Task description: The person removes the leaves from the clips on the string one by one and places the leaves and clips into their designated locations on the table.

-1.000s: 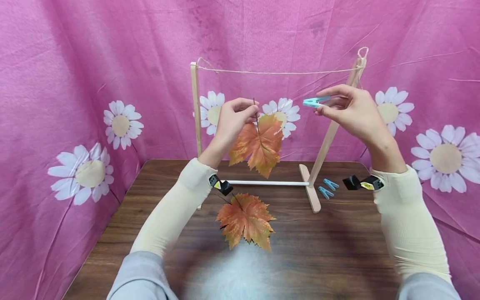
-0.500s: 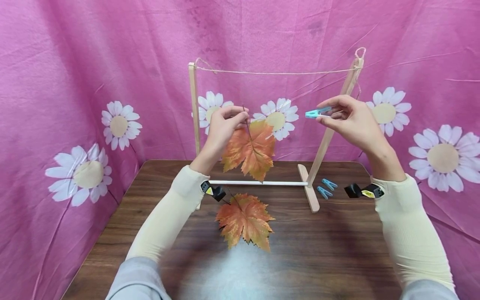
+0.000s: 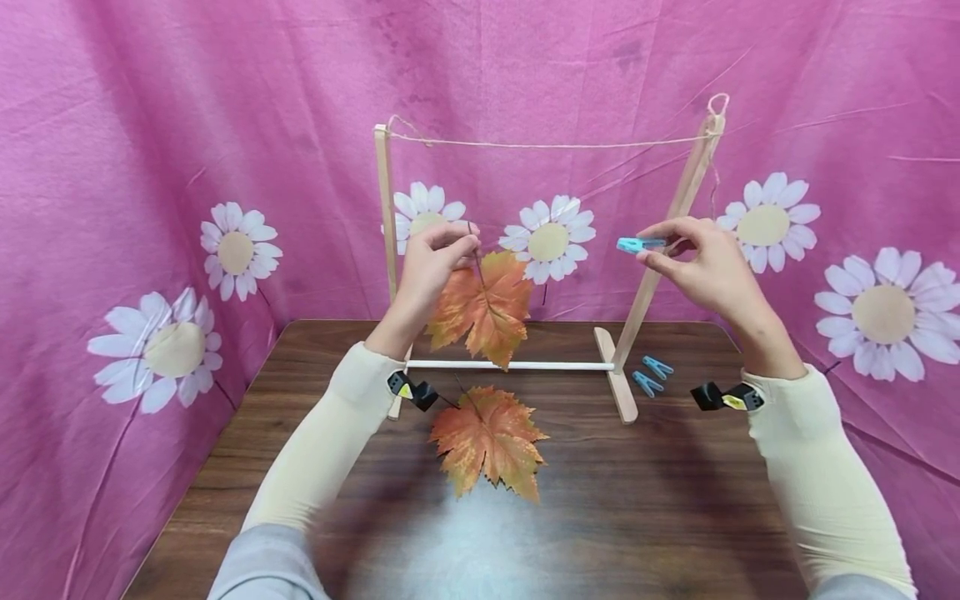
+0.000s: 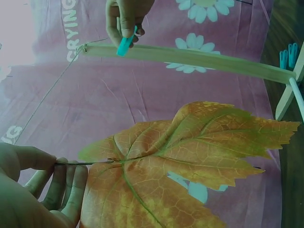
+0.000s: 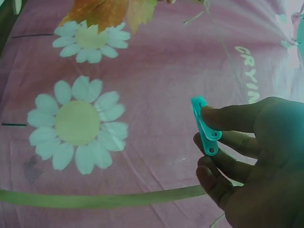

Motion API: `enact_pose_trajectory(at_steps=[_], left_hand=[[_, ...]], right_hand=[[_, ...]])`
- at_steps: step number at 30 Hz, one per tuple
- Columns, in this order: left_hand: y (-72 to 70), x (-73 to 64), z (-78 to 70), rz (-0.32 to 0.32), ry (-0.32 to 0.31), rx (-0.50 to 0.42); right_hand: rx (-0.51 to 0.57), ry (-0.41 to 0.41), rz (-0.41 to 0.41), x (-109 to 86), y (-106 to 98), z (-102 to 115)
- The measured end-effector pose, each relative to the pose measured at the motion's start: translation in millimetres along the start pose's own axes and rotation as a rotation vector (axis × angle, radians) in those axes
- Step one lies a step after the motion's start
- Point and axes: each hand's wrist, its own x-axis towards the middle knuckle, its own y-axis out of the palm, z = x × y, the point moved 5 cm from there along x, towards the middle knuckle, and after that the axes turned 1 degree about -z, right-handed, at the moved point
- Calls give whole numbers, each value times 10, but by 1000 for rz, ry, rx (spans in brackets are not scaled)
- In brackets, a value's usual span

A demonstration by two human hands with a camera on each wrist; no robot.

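Two maple leaves: one held leaf (image 3: 480, 310) pinched by its stem in left hand (image 3: 429, 268) grip, raised before the wooden rack (image 3: 387, 208); one second leaf (image 3: 489, 437) flat on counter (image 3: 637, 500). Three blue pegs: one peg (image 3: 633, 244) pinched in right hand (image 3: 705, 267) grip, two spare pegs (image 3: 651, 375) on counter beside rack foot

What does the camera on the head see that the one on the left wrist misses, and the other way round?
Only the head view shows the second leaf lying on the wooden table and both sleeved arms. Only the left wrist view shows the held leaf's veins up close and the printed lettering on the pink cloth. Both show the left hand pinching the leaf by its stem, the right hand pinching a blue peg, the wooden frame and its string.
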Motion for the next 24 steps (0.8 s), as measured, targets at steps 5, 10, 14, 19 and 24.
enact_pose_trajectory(at_steps=[5,10,14,19,24], left_hand=[[-69,-18,75,-19,-50,28],[-136,-59,157,-28,-79,30],[-184,-88,217,-25,-82,26],[-257,-120,287,-51,-105,5],[-328,-160,348,-72,-134,-35]], right_hand=[[0,-2,-61,-57,46,-82],[13,-15,-73,-111,120,-143],[10,-10,-73,-143,159,-202],[-44,-21,-83,-183,184,-279],[-71,-3,-84,-232,230,-359]])
